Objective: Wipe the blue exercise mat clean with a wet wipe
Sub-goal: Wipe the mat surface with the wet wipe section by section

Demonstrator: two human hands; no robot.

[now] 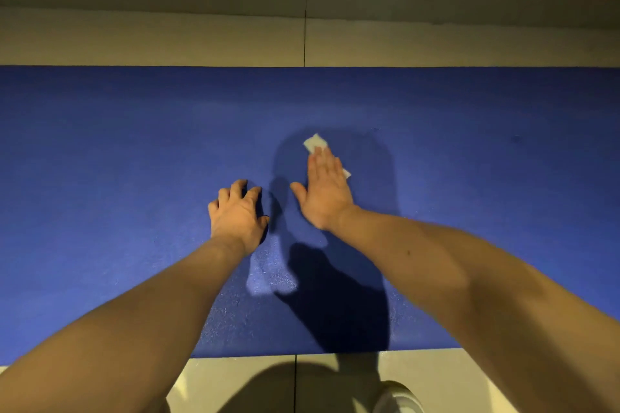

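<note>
Watch the wet wipe [314, 142] here: it is only pinned under flat fingers, not gripped. If you push hard toward 12 o'clock it can roll up or slip out at 3 o'clock, where a corner already pokes from under your hand. Then you'd be rubbing bare skin over the blue exercise mat [134, 144].

Second risk is the mat itself. It lies on smooth floor tiles [151, 40], so a long stroke with your weight behind it could make it creep or ripple.

Third is coverage. Your own shadow falls across the middle of the mat, so it's hard to say which patches there are damp. You could miss strips out at 9 and 3 o'clock.

Now the hands. Your right hand [323, 191] lies flat, palm down. Its fingers are straight and close together, pointing to about 12 o'clock, and the thumb is splayed toward 10. It presses the folded white wipe against the mat, with most of the wipe showing just past the fingertips. The right forearm comes in long and low from 4 o'clock.

Your left hand [236, 214] sits at roughly 8 o'clock from the right, near it but not touching. It holds nothing. Its fingers are clawed, with the tips planted on the mat as a brace, and the forearm reaches in from 7 o'clock.

The wipe sits just right of the mat's centre, with the far edge of the mat well beyond it at 12.
</note>
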